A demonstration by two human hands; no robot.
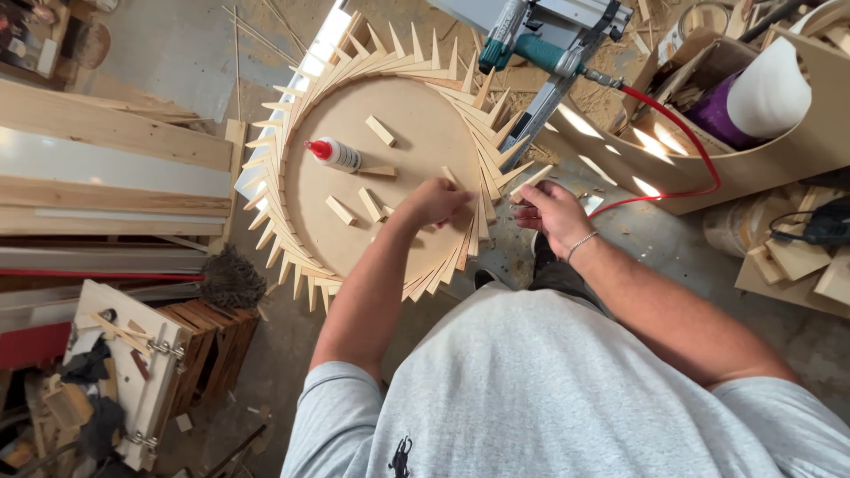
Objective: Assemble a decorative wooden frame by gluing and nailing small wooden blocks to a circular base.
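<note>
Where the two hands meet at the near right rim: round wooden disc lying flat, ringed by thin pointed wooden slats fanned outward like rays, overlapping one another along the edge. Left hand over the disc's right edge, fingers curled down onto the slats there, pressing or pinching one; exact grasp hidden by the knuckles. Right hand just beside the rim, fingers clenched around the lower end of a single loose slat, its upper end pointing back toward the ring. Thin bracelet on the right wrist.

On the disc's bare face: glue bottle, white with a red cap, lying on its side left of centre; several small wood blocks scattered around it, apart from one another.

Beyond the far rim: teal nail gun resting near the ring's upper right, with red hose curving away to the right. Further right: curved plywood box holding a white roll. Left of the ring: stacked boards, and below them a dark brush head beside a wooden crate. Floor strewn with sawdust and offcuts. Grey shirt filling the lower foreground.
</note>
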